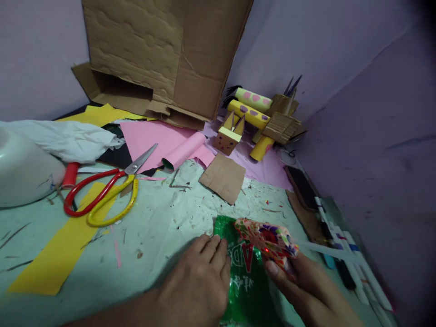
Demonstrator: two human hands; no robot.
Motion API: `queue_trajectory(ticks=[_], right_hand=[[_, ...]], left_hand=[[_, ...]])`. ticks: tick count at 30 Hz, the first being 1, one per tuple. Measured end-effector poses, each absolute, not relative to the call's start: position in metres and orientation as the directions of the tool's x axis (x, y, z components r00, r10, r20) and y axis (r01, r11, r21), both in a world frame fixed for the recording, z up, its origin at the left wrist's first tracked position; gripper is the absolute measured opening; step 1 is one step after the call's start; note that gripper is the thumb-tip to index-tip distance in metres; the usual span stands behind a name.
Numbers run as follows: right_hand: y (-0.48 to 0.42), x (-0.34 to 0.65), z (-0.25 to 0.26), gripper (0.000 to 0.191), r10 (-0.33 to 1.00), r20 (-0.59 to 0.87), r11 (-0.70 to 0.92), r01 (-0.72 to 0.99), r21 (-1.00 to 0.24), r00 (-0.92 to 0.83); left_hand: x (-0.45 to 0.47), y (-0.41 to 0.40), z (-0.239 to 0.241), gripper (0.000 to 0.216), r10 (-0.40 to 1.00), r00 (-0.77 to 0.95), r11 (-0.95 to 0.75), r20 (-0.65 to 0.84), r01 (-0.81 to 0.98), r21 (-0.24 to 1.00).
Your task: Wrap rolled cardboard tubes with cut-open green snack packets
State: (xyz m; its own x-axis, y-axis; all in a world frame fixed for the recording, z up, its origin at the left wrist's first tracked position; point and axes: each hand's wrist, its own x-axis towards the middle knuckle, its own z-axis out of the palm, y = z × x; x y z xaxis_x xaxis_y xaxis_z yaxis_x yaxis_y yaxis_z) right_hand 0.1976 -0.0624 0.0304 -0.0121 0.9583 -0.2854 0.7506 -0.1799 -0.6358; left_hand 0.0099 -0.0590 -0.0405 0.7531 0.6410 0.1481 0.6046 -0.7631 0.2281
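Observation:
My right hand is wrapped round a floral-patterned hot glue gun with a small red light lit on its side. A whitish glue stick sticks out of the gun's back end. The nozzle points left, over the top edge of a shiny green plastic wrapper printed with red and white lettering. Flat on the wrapper's left side lies my left hand, its fingers stretched forward. Whether any glue is on the wrapper cannot be made out.
Scissors and a yellow paper strip lie left. Ahead are a cardboard square, rolled pink paper and a small cardboard box with ears. A cardboard box stands behind. Markers and a phone line the right wall.

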Motion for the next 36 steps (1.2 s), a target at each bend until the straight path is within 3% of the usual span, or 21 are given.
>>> queue_trajectory(ticks=[7, 12, 29, 33, 36], right_hand=[[-0.066, 0.206, 0.028, 0.026, 0.958, -0.284, -0.223, 0.743, -0.631, 0.046], [-0.069, 0.213, 0.030, 0.025, 0.954, -0.289, -0.261, 0.708, -0.656, 0.084], [-0.075, 0.235, 0.033, 0.022, 0.945, -0.265, -0.322, 0.677, -0.661, 0.191], [-0.077, 0.242, 0.029, 0.028, 0.927, -0.335, -0.354, 0.682, -0.640, 0.166], [-0.081, 0.241, 0.027, 0.027, 0.932, -0.266, -0.361, 0.675, -0.643, 0.245]], left_hand=[[0.009, -0.062, -0.050, 0.037, 0.659, 0.724, -0.752, 0.205, 0.633, 0.182], [0.006, -0.063, -0.057, 0.039, 0.667, 0.663, -0.743, 0.339, 0.622, 0.245], [0.008, -0.066, -0.065, 0.046, 0.711, 0.616, -0.701, 0.339, 0.658, 0.275], [0.009, -0.065, -0.064, 0.043, 0.697, 0.580, -0.707, 0.422, 0.655, 0.266], [0.007, -0.063, -0.061, 0.039, 0.672, 0.588, -0.731, 0.450, 0.625, 0.274]])
